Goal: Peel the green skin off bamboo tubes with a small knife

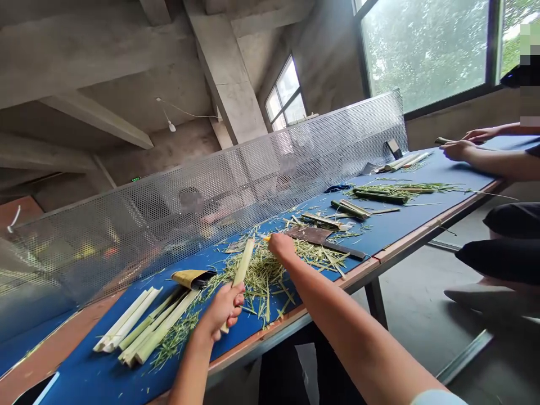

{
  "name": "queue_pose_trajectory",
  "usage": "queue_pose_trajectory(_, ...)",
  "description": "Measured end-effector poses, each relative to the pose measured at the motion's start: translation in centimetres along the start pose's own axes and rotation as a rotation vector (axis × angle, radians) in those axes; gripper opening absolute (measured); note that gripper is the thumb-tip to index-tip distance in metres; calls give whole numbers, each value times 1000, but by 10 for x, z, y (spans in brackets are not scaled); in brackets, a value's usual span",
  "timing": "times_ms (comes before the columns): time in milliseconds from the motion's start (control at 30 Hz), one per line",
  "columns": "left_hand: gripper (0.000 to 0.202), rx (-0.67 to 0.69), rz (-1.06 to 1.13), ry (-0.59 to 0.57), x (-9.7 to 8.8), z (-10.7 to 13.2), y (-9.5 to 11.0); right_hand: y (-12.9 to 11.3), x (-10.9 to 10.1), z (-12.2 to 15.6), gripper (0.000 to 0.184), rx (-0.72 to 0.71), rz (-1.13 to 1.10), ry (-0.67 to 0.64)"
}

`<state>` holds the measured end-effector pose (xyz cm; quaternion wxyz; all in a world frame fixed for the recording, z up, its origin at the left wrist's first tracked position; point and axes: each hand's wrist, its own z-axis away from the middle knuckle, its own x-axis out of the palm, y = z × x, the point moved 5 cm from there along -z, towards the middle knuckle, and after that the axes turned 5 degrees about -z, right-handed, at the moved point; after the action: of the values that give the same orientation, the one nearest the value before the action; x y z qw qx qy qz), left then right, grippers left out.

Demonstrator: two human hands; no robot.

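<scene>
My left hand [223,309] is closed round the lower end of a pale green bamboo strip [243,263] that points up and away over the blue table top [400,222]. My right hand [282,246] is closed in a fist just beyond the strip's tip; a small yellow tip shows at its left side, and what it grips is hidden. Under both hands lies a heap of thin green shavings [264,275]. A dark flat cleaver [323,241] rests on the table right of my right hand.
A pile of peeled pale strips [143,326] lies at the left. Darker green bamboo pieces [379,196] and more shavings lie farther right. A perforated metal screen [253,180] runs along the table's far side. Another person's hands [459,147] work at the far right end.
</scene>
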<state>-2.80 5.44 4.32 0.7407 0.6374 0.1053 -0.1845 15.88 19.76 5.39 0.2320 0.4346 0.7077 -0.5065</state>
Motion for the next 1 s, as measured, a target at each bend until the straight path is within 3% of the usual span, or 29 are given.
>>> queue_pose_trajectory(67, 36, 4, -11, -8, -3, 5, -2, 12, -1, -3, 31, 49, -19, 20)
queue_pose_trajectory(167, 34, 38, 54, 20, -10, 6, 0, 15, 2, -2, 32, 2, -43, 57)
queue_pose_trajectory(400, 22, 101, 464, -312, -8, -13, 20, 10, 9, 8, 31, -29, -30, 12)
queue_pose_trajectory(500, 23, 196, 561, -345, -10, -25, 33, 11, 7, 10, 36, -66, -44, 75)
queue_pose_trajectory(600, 26, 251, 522, -295, -11, -41, 37, 6, 11, 11, 32, -166, -32, 97)
queue_pose_trajectory(700, 29, 296, 439, -140, -14, -57, 30, 3, 15, 11, 33, -238, -81, 88)
queue_pose_trajectory(800, 31, 340, 373, -1, -19, -66, 18, 5, 13, 12, 41, -213, -173, 76)
queue_pose_trajectory(900, 33, 359, 324, 42, -21, -70, 7, 7, 6, 17, 46, -164, -196, 119)
queue_pose_trajectory(1000, 33, 363, 165, 142, -26, -74, -1, 0, 2, 24, 52, -207, -163, 150)
